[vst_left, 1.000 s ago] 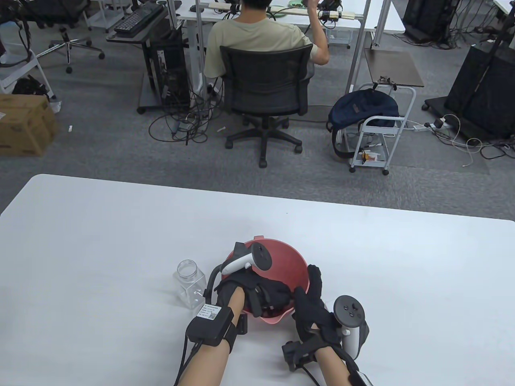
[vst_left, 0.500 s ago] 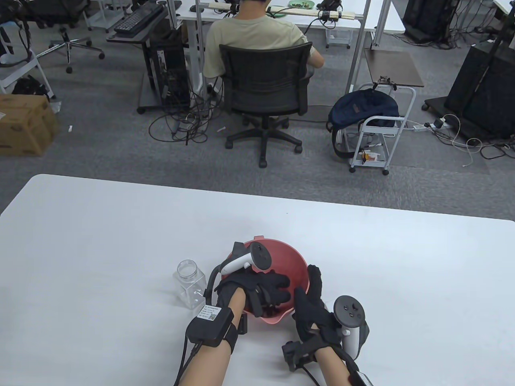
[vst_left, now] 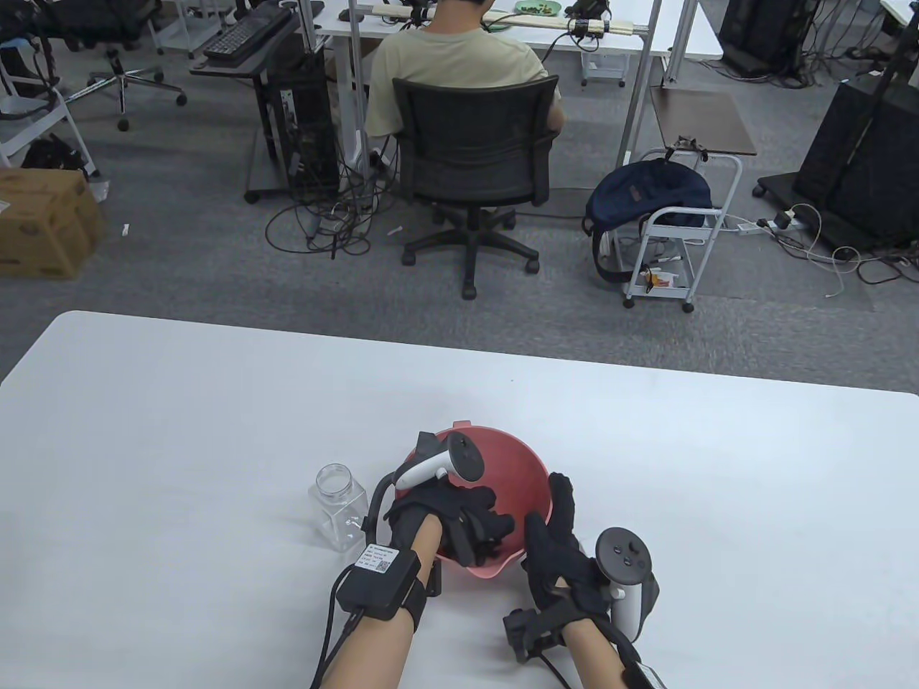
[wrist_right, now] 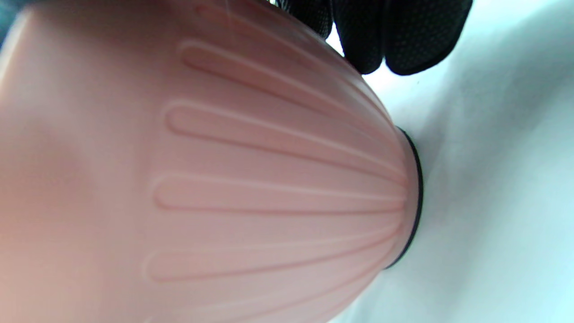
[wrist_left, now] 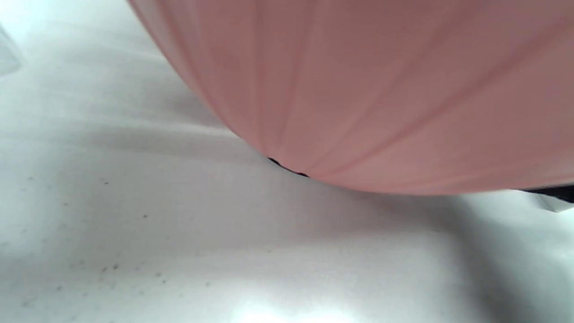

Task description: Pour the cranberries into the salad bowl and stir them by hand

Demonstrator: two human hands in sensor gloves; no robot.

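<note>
Fingers of the left hand (vst_left: 470, 518), spread 0.5 s ago, now curl among the cranberries, hidden beneath them, inside the pink ribbed plastic salad bowl (vst_left: 513, 470) at lower centre of the frame. Right hand (vst_left: 556, 535) clasps the bowl's right rim. An emptied clear jar (vst_left: 337, 502) stands left on the white worktop (vst_left: 179, 445).

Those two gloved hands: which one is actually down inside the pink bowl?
The left hand: its fingers dip into the pink bowl. The right hand stays outside, holding the bowl's rim and outer wall.
</note>
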